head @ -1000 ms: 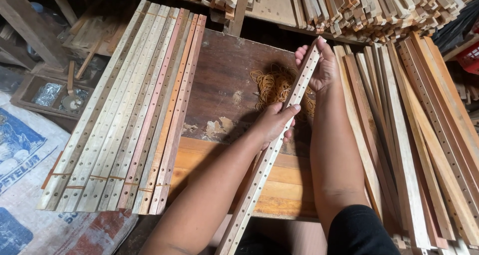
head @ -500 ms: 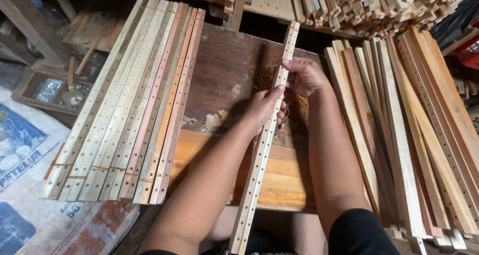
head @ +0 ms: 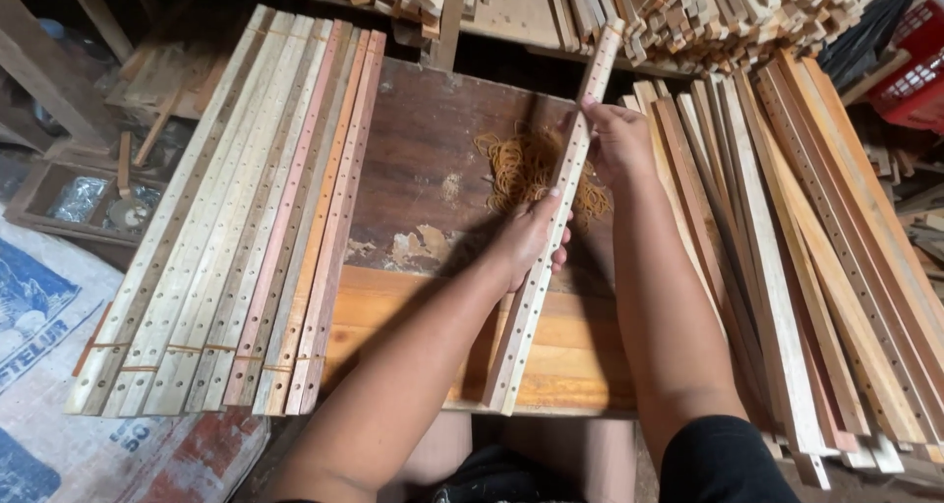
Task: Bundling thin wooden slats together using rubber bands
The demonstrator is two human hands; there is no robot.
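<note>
I hold a long pale wooden slat (head: 531, 296) with a row of drilled holes, angled over a dark wooden table (head: 423, 139). My left hand (head: 531, 236) grips its middle. My right hand (head: 615, 139) grips it nearer the far end. Under my hands, a loose heap of tan rubber bands (head: 511, 164) lies on the table. A row of drilled slats (head: 246, 237) lies side by side at the left, banded near the close end.
A pile of plain wooden slats (head: 787, 228) leans at the right. More stacked strips (head: 688, 11) fill the shelf at the back. A red crate (head: 910, 70) sits far right. A printed sack (head: 39, 306) and a tray of small parts (head: 88, 198) lie at the left.
The slat has swung from leaning right to nearly straight, and both hands slid along it. The rubber band heap is uncovered again.
</note>
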